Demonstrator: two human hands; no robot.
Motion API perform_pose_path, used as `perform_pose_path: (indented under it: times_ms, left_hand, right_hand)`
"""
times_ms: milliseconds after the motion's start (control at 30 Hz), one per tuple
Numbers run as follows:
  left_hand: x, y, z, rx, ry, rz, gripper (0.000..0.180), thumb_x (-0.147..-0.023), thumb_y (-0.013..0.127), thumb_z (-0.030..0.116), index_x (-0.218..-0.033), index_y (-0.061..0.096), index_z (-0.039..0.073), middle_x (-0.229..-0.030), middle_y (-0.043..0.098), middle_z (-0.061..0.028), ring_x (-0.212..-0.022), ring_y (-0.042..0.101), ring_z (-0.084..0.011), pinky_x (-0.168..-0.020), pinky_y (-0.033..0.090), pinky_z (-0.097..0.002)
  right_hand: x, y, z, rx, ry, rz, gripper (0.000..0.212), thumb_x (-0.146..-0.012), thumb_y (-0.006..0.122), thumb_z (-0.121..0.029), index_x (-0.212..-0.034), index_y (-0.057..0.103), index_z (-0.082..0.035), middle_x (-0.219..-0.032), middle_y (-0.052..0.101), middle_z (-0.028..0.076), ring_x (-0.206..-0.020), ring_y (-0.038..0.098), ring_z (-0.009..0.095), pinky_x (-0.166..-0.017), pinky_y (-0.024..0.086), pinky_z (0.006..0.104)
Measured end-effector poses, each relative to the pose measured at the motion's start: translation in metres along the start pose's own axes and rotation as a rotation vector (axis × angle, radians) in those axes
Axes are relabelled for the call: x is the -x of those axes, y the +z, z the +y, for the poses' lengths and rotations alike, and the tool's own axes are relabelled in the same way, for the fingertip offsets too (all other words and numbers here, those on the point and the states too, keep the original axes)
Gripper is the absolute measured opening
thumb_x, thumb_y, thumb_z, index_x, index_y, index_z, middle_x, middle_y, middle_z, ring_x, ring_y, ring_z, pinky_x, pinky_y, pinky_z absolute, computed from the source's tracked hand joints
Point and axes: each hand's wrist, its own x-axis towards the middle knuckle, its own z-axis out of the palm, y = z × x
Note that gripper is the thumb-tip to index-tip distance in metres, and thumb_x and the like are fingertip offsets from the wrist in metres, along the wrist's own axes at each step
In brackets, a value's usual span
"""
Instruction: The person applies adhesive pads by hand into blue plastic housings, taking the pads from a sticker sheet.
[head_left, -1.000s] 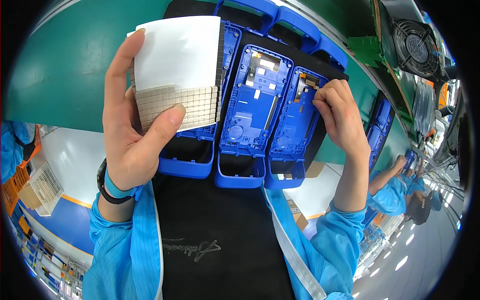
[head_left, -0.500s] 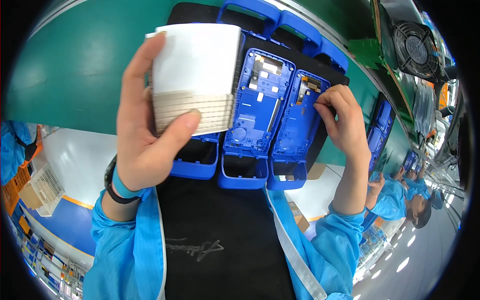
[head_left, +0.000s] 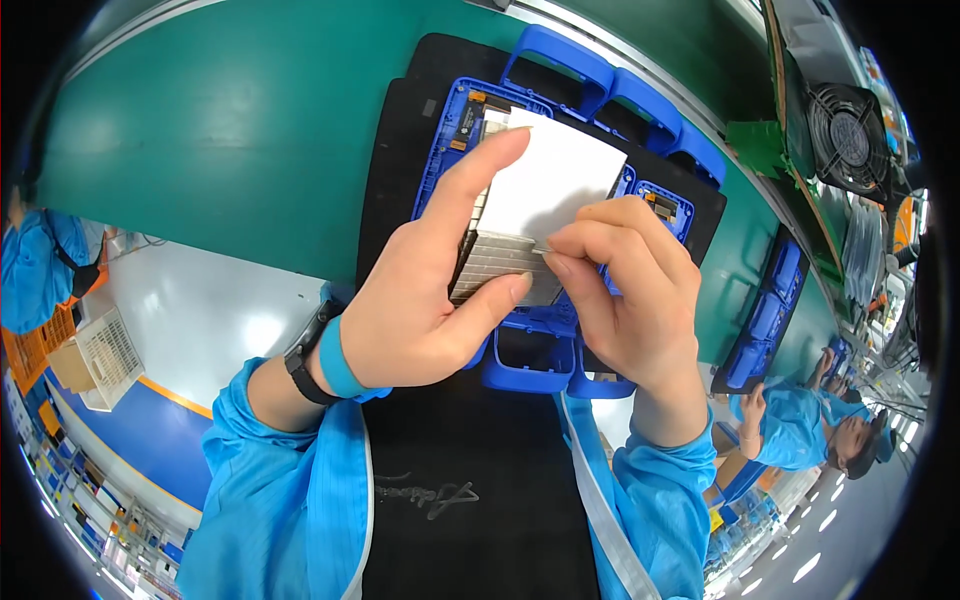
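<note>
My left hand [head_left: 415, 295] is closed round a pad of white backing sheets [head_left: 560, 170], its thumb along the lower edge. Rows of thin grey strips [head_left: 490, 262] cover the pad's lower part. At the strips' upper edge, my right hand [head_left: 645, 285] pinches with thumb and forefinger what looks like the end of one strip; whether it has come loose I cannot tell. Under both hands lie blue plastic housings [head_left: 434, 158], partly hidden, with small orange-and-black flexible circuits inside. Their blue frame-like ends [head_left: 530, 372] stick out on the near side.
The housings lie on a black mat [head_left: 385, 190] on a green bench [head_left: 240, 130]. More blue frames [head_left: 560, 50] stand along the far side. To the right are another mat with blue housings [head_left: 765, 310], a black fan [head_left: 848, 130] and a co-worker in a blue sleeve [head_left: 790, 410].
My right hand has left the right-hand housing and moved left to the strips on the pad. The pad has tilted, and the whole view has shifted.
</note>
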Motion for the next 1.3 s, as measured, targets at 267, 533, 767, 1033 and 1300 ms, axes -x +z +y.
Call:
perform_pose_path:
  times_ms: [267, 533, 767, 1033, 1300]
  left_hand:
    - [-0.004, 0.005, 0.004, -0.160, 0.038, -0.007, 0.080, -0.088, 0.060, -0.007, -0.157, 0.020, 0.002, -0.145, 0.046, -0.0184, -0.130, 0.051, -0.0252, -0.107, 0.042, -0.0353]
    - [-0.009, 0.002, 0.016, -0.165, -0.245, -0.082, 0.083, -0.086, 0.063, -0.005, -0.156, 0.020, -0.001, -0.143, 0.048, -0.0211, -0.127, 0.054, -0.0271, -0.105, 0.043, -0.0357]
    - [-0.003, -0.016, -0.001, -0.072, -0.052, 0.186, 0.080, -0.087, 0.062, -0.001, -0.155, 0.020, 0.000, -0.137, 0.052, -0.0209, -0.126, 0.055, -0.0273, -0.105, 0.043, -0.0363]
    - [0.004, -0.038, 0.001, -0.194, 0.118, 0.267, 0.073, -0.088, 0.060, 0.000, -0.154, 0.028, 0.005, -0.134, 0.054, -0.0206, -0.121, 0.060, -0.0284, -0.099, 0.051, -0.0378]
    - [0.005, -0.033, 0.007, -0.197, 0.056, 0.235, 0.062, -0.088, 0.059, -0.002, -0.147, 0.041, 0.004, -0.127, 0.059, -0.0179, -0.118, 0.061, -0.0249, -0.098, 0.050, -0.0360]
  right_hand:
    - [-0.001, 0.003, 0.007, -0.017, -0.035, -0.035, 0.020, -0.075, 0.077, 0.006, -0.091, 0.066, 0.000, -0.087, 0.062, 0.011, -0.074, 0.063, 0.025, -0.063, 0.050, 0.0315]
    - [0.000, 0.005, 0.013, 0.072, -0.102, -0.161, 0.022, -0.073, 0.072, 0.008, -0.090, 0.060, -0.001, -0.085, 0.059, 0.012, -0.069, 0.058, 0.029, -0.060, 0.048, 0.0353]
    - [0.001, -0.023, 0.020, 0.025, -0.030, -0.049, 0.017, -0.077, 0.061, 0.015, -0.088, 0.058, 0.001, -0.085, 0.059, 0.013, -0.072, 0.057, 0.023, -0.063, 0.046, 0.0304]
    - [0.000, -0.029, 0.056, 0.177, 0.149, -0.331, 0.007, -0.087, 0.063, 0.002, -0.092, 0.058, 0.000, -0.089, 0.058, 0.014, -0.079, 0.060, 0.033, -0.071, 0.050, 0.0373]
    - [-0.006, -0.032, 0.062, 0.255, 0.188, -0.318, 0.005, -0.090, 0.060, 0.001, -0.091, 0.056, 0.000, -0.090, 0.058, 0.014, -0.079, 0.060, 0.034, -0.071, 0.049, 0.0376]
